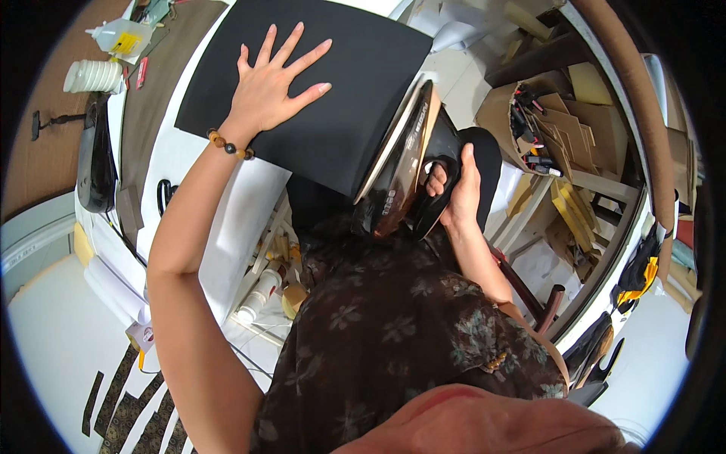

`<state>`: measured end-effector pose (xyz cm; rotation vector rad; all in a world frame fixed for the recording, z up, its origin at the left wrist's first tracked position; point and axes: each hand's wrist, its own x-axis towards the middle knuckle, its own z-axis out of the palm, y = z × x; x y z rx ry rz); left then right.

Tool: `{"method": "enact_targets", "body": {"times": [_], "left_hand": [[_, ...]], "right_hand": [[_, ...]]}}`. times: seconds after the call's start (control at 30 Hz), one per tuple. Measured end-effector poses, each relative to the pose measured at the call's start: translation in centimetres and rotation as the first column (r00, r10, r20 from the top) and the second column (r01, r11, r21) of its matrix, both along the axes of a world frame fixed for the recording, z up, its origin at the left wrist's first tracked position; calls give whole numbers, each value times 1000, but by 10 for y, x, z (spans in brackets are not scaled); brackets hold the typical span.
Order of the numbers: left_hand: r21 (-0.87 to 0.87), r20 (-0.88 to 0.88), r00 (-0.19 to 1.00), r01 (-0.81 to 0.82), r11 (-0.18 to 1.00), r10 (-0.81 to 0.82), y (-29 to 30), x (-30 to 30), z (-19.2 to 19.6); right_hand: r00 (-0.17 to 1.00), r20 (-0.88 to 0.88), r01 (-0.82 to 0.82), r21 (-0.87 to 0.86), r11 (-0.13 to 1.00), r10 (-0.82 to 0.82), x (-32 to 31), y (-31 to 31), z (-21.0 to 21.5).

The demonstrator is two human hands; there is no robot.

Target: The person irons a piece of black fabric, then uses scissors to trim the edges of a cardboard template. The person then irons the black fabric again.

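My left hand [266, 89] lies flat on a large black sheet [370, 91], fingers spread wide. A bead bracelet [230, 146] circles that wrist. The sheet rests over a white-topped table, reaching past its near edge. In my right hand [463, 193] is a dark, glossy clothes iron [399, 170], my fingers wrapped through its handle. It stands tilted, its pale soleplate side turned left toward the sheet's right edge. Whether the soleplate touches the sheet, I cannot tell.
A squeeze bottle [121, 36] and a ribbed white container [94, 76] stand at the far left. On the right, a cardboard box [503, 113] holds tools and card pieces. Dark patterned strips [125, 405] lie lower left. A white tube [261, 295] sits beneath the table.
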<state>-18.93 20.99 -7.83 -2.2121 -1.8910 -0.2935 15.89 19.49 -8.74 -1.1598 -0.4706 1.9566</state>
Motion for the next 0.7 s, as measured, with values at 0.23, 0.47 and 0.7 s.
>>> {"method": "enact_targets", "body": {"times": [0.23, 0.47, 0.7], "left_hand": [[-53, -35, 999, -2, 999, 1, 1, 2, 1], [-90, -38, 999, 4, 996, -7, -2, 11, 5], [-88, -55, 998, 6, 996, -11, 0, 10, 5]], "right_hand": [[976, 214, -33, 281, 959, -29, -3, 31, 13], [986, 151, -69, 22, 997, 65, 1, 25, -7], [990, 144, -24, 196, 980, -4, -3, 85, 21]]}}
